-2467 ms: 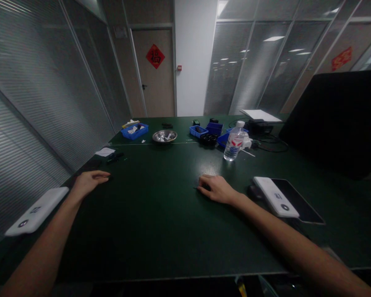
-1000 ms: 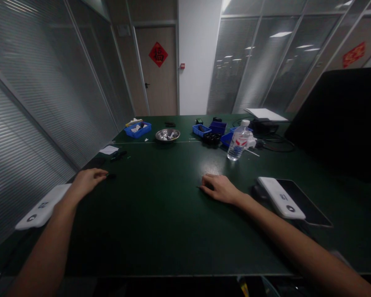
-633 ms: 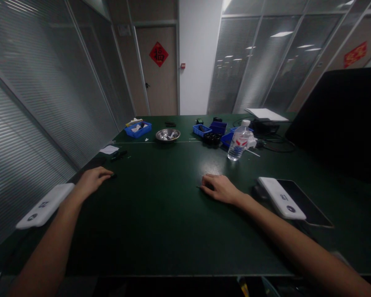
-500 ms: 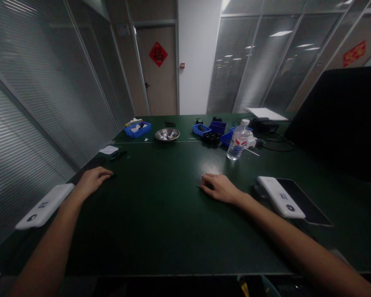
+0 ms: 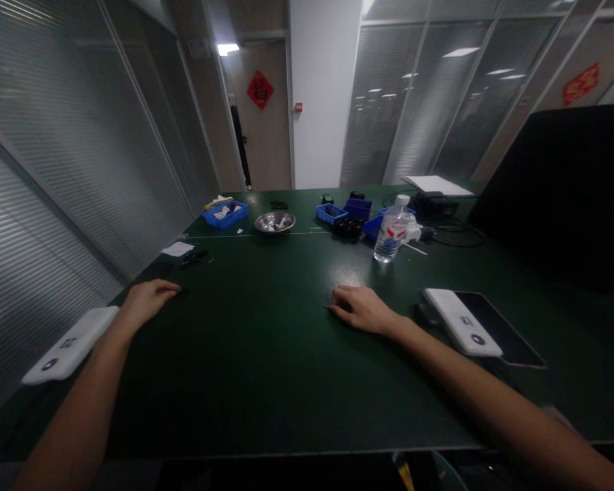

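Note:
My left hand (image 5: 148,300) rests low over the left part of the green table (image 5: 245,341), fingers pinched together. A small dark thing shows at its fingertips, too dim to name. Beyond it lie dark tools or parts (image 5: 194,258) and a white paper (image 5: 178,249). My right hand (image 5: 357,307) lies on the table right of the middle, its fingers curled and thumb and forefinger together. A tiny dark tip juts from that pinch, too small to name. The nearest thing beyond my right hand is a clear water bottle (image 5: 390,235), standing upright.
White power banks lie at the left (image 5: 70,344) and right (image 5: 463,324), the right one beside a dark phone-like slab (image 5: 501,331). Farther back are a metal bowl (image 5: 275,224), blue bins (image 5: 226,215) and cables. A black monitor (image 5: 567,198) stands at the right.
The door at the back has come ajar, with a bright light and a dark strip in its gap. My left hand has shifted slightly left; my right hand keeps its place.

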{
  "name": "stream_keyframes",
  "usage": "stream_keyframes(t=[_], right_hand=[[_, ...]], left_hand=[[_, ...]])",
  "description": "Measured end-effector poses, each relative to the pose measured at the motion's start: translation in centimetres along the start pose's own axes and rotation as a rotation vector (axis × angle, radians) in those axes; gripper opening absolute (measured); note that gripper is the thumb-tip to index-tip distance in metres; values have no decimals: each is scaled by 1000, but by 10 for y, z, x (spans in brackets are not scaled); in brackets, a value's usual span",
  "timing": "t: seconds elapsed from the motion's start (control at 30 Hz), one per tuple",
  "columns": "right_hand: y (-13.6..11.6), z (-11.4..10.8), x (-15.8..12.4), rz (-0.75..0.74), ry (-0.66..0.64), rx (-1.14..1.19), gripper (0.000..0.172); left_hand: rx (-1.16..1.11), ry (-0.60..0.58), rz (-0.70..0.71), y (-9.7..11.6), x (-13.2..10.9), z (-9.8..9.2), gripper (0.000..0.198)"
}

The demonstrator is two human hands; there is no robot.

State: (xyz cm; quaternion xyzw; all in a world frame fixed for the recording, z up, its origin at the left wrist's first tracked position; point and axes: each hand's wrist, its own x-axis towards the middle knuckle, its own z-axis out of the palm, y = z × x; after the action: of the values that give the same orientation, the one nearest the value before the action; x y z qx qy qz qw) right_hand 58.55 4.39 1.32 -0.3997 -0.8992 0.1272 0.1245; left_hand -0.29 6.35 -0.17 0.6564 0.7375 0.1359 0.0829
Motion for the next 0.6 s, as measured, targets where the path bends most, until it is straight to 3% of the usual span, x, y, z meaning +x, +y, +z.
stream_keyframes(t=[0.1,0.33,0.6], right_hand=[[-2,-2,0,7,-2,-2,18],[0,0,0,-5,4,-7,19],[0,1,0,-9,8,-8,17]], left_hand=[[12,-2,-33,6,-2,0,40],[91,51,127,12,-1,4,30],[172,95,137,14,-8,3,33]])
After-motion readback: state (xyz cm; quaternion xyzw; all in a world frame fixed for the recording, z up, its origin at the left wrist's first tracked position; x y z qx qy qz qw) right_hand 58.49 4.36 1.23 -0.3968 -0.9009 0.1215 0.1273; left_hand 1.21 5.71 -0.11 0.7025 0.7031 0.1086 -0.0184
